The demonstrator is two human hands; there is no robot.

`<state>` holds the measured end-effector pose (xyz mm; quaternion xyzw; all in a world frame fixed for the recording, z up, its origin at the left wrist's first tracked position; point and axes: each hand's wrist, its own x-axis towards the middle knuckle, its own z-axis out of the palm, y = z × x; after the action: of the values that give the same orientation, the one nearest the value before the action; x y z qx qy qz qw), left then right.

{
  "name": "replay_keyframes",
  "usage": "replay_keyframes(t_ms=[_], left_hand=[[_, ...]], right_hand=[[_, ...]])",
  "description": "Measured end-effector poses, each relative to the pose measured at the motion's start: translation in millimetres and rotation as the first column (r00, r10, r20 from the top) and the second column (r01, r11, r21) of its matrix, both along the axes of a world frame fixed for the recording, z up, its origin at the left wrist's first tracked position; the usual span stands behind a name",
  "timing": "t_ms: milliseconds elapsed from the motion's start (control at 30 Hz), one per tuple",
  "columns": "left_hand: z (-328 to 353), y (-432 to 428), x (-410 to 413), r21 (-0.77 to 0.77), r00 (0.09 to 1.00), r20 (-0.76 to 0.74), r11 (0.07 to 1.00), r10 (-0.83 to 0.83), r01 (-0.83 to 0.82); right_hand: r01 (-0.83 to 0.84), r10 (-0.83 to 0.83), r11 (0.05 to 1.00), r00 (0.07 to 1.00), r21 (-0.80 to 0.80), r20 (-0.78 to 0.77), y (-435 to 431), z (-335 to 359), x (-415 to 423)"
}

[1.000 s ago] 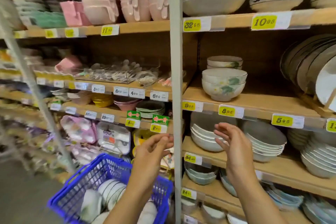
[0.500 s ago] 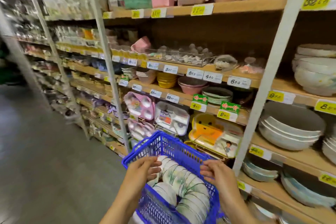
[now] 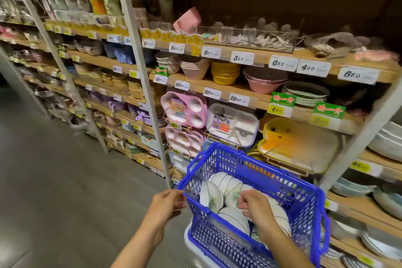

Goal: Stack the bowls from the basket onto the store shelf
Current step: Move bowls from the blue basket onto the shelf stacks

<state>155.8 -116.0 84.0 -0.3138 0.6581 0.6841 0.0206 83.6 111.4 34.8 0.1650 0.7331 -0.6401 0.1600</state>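
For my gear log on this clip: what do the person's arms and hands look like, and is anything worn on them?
Both are bare. The left hand and right hand wear no gloves. The left forearm and right forearm are uncovered down to the picture's bottom edge, with no sleeve or cuff showing. No watch or bracelet shows at either wrist. The fingers are blurred, so a thin ring cannot be ruled out.

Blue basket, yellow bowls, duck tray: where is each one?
blue basket (image 3: 272,177), head view, far mesh wall.
yellow bowls (image 3: 225,75), head view, side of the stack.
duck tray (image 3: 300,143), head view, middle of its front.
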Motion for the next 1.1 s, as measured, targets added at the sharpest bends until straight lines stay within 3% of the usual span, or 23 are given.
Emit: replay_keyframes(t_ms=[367,533,700,833,1000,1100], left_hand=[[-67.6,-2.1,-141.7,-0.064,0.934,0.245,0.957,-0.261,0.284],[-110.7,1.7,-190.8,0.021,0.900,0.375,0.973,-0.223,0.232],[-155.9,9.5,-214.1,0.219,0.792,0.515,0.943,-0.329,0.249],[-179.8,14.7,-234.5,0.214,0.751,0.552,0.932,-0.362,0.293],[-201.6,9.6,-245.5,0.180,0.681,0.576,0.883,-0.452,0.434],[-213.3,9.8,-252.4,0.150,0.644,0.633,0.885,-0.428,0.441]], right_hand=[[-0.020,0.003,0.996,0.982,0.089,0.191,-44.0,-87.3,-96.6],[-0.086,0.041,0.984,0.961,0.154,0.273,-51.3,-117.5,-130.2],[-0.263,0.156,0.930,0.915,0.257,0.371,-61.5,-141.3,-139.9],[-0.333,0.221,0.917,0.883,0.219,0.415,-82.7,-159.3,-147.9],[-0.512,0.349,0.769,0.839,0.384,0.419,-114.0,-179.3,-153.1],[-0.535,0.326,0.717,0.824,0.447,0.464,-123.2,-185.1,-156.2]])
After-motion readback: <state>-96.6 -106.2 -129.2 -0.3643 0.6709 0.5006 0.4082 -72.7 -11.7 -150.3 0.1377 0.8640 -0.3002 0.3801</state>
